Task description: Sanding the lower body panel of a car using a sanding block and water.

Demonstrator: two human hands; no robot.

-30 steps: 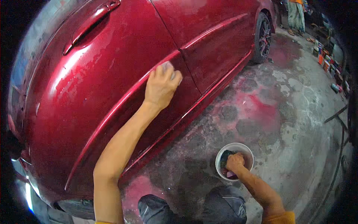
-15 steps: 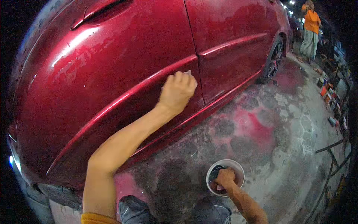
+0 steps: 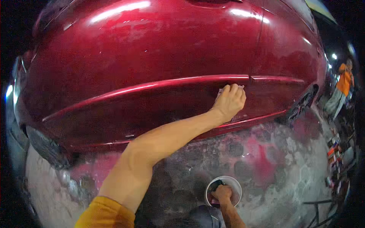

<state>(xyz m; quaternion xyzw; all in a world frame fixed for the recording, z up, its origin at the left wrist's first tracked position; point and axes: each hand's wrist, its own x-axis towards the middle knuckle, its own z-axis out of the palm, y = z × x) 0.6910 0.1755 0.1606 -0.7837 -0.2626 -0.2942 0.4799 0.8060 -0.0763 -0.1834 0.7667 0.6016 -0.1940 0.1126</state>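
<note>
View farther left, forearm (image 3: 178, 135) before car (image 3: 152, 64), bystander (image 3: 344, 83) rightward

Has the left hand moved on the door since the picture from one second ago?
Yes, downward: the left hand overlapped the raised ridge on the red car door then; now it is just below that ridge.

The left hand (image 3: 230, 102) holds, apparently, a pad (image 3: 219, 91) against red car (image 3: 152, 57).
</note>
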